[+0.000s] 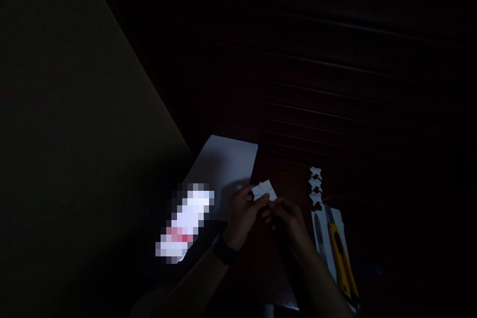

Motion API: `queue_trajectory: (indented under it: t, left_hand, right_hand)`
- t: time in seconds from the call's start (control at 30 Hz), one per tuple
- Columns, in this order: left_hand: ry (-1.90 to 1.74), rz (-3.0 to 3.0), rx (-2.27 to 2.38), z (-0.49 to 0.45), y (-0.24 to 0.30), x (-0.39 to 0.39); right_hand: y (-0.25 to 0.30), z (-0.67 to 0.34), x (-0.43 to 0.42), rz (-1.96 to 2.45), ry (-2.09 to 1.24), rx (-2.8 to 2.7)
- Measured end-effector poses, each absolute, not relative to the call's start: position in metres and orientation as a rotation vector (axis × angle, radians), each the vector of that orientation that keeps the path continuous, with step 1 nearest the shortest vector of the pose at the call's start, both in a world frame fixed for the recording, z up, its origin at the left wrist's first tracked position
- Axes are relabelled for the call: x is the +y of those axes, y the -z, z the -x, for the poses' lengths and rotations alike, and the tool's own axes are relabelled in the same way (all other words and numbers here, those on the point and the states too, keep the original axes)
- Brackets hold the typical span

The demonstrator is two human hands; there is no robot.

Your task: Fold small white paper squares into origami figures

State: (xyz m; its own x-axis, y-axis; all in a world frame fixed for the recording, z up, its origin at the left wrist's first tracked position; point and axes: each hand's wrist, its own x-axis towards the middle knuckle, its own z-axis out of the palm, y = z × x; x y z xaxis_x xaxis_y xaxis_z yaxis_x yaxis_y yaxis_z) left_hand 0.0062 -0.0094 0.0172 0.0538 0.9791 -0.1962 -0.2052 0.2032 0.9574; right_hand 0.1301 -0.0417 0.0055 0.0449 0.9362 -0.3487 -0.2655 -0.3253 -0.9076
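A small piece of folded white paper (265, 190) is held up between my two hands, its creases and layered flaps facing me. My left hand (242, 211), with a dark watch (224, 250) on its wrist, pinches the paper with the thumb on top. From the right, the curled fingers of my right hand (286, 216) grip its lower right edge; some fingertips are hidden beneath it. Just beyond my left hand lies a large white sheet (227, 159). Several small folded paper pieces (315, 185) stand in a row to the right of my hands.
Beside my right forearm, a yellow utility knife (340, 253) and a slim pen-like tool (319, 231) lie on white paper (338, 216). A bright blurred-out screen (190, 221) is at the left. The dark wooden surface (283, 159) is dimly lit.
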Motion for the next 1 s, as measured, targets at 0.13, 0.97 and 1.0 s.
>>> queue_trajectory:
  t: [0.13,0.97,1.0]
  left_hand:
    - [-1.04,-0.963,1.127,-0.006,-0.014,-0.009]
    - [-1.074,-1.041,1.18,-0.004,-0.01,-0.003]
    - [-1.059,-1.082,1.189,-0.005,-0.01,-0.004]
  right_hand:
    - [-0.007,-0.138,-0.04,1.28,-1.506,-0.778]
    - [0.001,-0.145,-0.038,1.289,-1.413,-0.85]
    - [0.0,-0.145,-0.038,1.286,-1.403,-0.861]
